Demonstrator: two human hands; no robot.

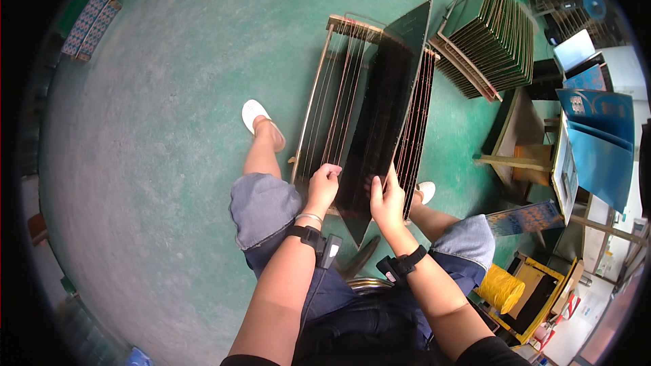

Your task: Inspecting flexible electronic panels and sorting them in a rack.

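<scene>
A person's right hand (387, 205) closes on the near edge of a dark panel (380, 122) slanted across a wire rack (312, 104) between the legs — the panel's corners jut past both rack ends. The left hand (323, 186), loosely curled, is beside it, its hold unclear. Open green floor (149, 163) spreads left — a board-filled rack (488, 37) crowds the right

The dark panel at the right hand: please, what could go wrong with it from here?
The dark panel might tip or slip: the right hand grips it near its close end, and no hand supports its far end.

The left hand is near the panel and the rack, so a shift could perhaps pinch its fingers.

The right white shoe is beside the rack; a dropped panel could hit it.
</scene>
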